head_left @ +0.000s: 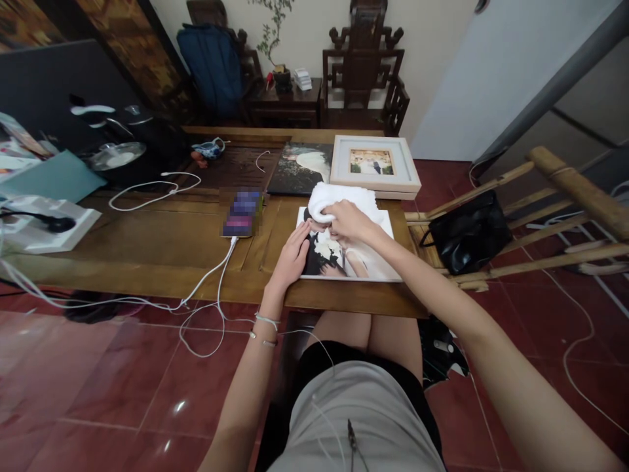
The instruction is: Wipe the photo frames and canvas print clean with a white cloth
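Note:
A photo print (356,262) with a white edge lies flat near the table's front edge. My right hand (348,221) grips a bunched white cloth (344,195) and presses it on the upper part of the print. Flat along the print's left edge rests my left hand (293,252), its fingers stretched out and holding nothing. The cloth and my right hand cover much of the picture. Just behind the cloth are a dark photo panel (292,172) and a pale framed photo (410,169).
Left of the print, a phone (240,213) is plugged into a white cable (216,265) that hangs over the edge. Farther left stand a power strip (54,229) and a pot with a glass lid (118,156). A bamboo chair (515,262) bearing a black bag (466,233) is at right.

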Demonstrator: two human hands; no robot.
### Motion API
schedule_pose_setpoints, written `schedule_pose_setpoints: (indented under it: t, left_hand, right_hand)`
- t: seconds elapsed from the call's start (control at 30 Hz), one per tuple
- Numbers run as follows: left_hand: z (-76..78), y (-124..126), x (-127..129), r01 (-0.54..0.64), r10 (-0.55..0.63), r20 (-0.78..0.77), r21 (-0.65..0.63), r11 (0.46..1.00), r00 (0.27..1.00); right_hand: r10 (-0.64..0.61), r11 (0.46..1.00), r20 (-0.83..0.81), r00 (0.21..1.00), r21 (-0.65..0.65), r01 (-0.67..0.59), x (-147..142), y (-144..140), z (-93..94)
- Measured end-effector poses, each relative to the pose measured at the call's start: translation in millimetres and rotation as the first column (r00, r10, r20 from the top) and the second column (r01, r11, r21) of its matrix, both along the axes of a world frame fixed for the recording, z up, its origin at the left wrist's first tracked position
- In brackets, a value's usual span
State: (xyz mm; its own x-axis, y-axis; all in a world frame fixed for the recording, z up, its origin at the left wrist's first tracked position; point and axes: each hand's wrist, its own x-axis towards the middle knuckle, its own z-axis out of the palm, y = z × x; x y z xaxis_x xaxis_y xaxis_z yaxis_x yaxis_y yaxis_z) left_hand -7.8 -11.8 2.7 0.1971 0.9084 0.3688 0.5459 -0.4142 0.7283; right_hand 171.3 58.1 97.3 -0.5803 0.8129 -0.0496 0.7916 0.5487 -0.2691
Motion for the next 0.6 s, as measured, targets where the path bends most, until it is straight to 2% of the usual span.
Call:
schedule_pose_setpoints:
  t: [0.17,0.27,0.37,0.47,0.6]
  left_hand:
    - [2.5,-2,2,-0.020,0.021,0.039,-0.029,0.999,0.999]
    - [5.9,-4,4,-0.010,0.012,0.047,-0.042,0.999,0.999]
    - [7.4,-4,4,-0.026,0.027,0.037,-0.044,0.999,0.999]
    - [7.0,-4,4,-0.034,0.035,0.031,-0.041,0.999,0.999]
    - [4.8,-3,2,-0.010,0.010,0.013,-0.023,1.000,1.000]
  right_hand:
    - [0.043,0.983,0.056,0.997,0.175,-0.053,13,-83,-27.9]
    - [0.138,0.976,0.084,0.987,0.157,-0.150,21,-134,-37.8]
    - [0.209,0.968,0.065,0.976,0.125,-0.216,24,-166,-37.3]
    - [0.241,0.968,0.038,0.970,0.067,-0.243,25,-170,-30.2]
    - [0.172,0.984,0.023,0.985,0.042,-0.173,25,-135,-20.5]
